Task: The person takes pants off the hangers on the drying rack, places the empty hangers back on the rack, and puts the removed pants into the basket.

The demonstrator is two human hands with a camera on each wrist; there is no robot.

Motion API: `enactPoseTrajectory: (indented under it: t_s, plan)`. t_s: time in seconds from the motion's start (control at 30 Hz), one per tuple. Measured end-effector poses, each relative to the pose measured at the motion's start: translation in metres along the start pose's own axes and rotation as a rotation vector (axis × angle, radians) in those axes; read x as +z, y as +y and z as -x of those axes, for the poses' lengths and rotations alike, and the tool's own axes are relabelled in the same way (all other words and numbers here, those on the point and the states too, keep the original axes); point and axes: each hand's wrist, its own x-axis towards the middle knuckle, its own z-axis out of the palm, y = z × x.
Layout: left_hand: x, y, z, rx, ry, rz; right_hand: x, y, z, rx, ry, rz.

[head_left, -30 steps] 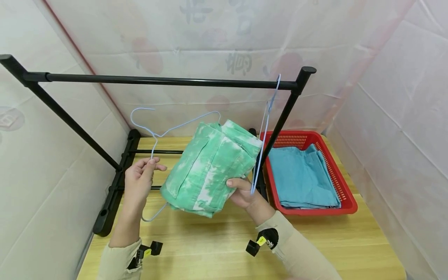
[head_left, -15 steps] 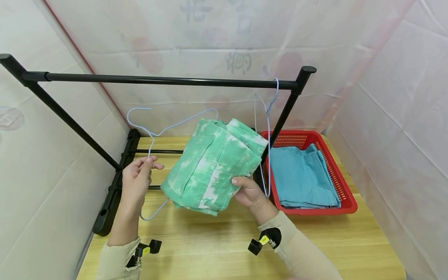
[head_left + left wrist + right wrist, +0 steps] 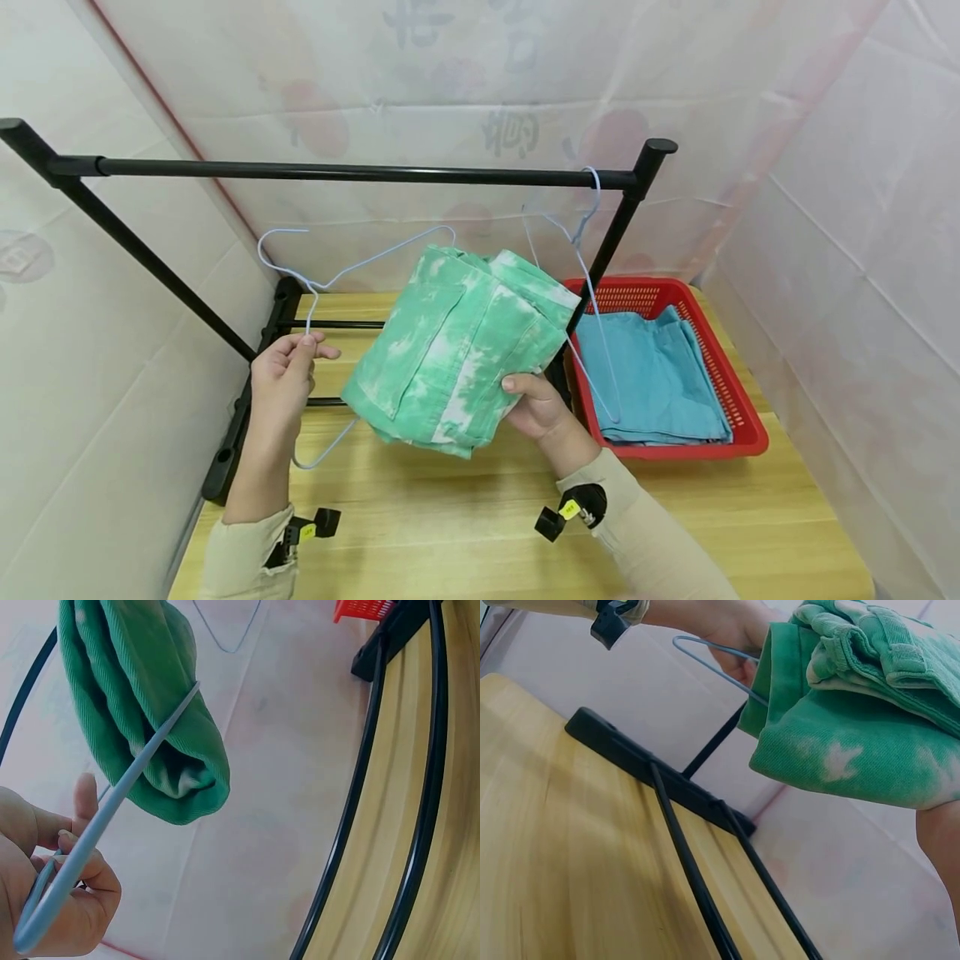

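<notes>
My left hand pinches a light-blue wire hanger just under its hook, which points up and is off the rack. Over the hanger's bar lie folded green-and-white tie-dye trousers, hiding much of the hanger. My right hand grips their lower right edge, thumb in front and fingers behind, out of sight. Seen from the left wrist, the hanger wire runs along the rolled end of the trousers. In the right wrist view, the trousers show layered folds.
A black clothes rack stands behind my hands. Near its right end hangs a second light-blue hanger. To the right, a red basket holds folded blue cloth. All stand on a wooden table between pale curtains.
My left hand has shifted a little left with the hanger. The trousers have spread slightly and moved right with my right hand. The hanging hanger has swung round, now showing its face more.
</notes>
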Motion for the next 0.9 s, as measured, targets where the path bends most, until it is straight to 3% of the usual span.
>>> enactPoseTrajectory:
  t_s: [0.23, 0.9]
  plan:
    - [-0.0021, 0.0028, -0.0013, 0.011, -0.002, 0.017, -0.0014, -0.0032, 0.0002, -0.012, 0.032, -0.018]
    - [-0.0036, 0.0053, 0.0008, 0.056, 0.041, 0.072, -0.0065, -0.0078, 0.0026, -0.036, 0.007, -0.037]
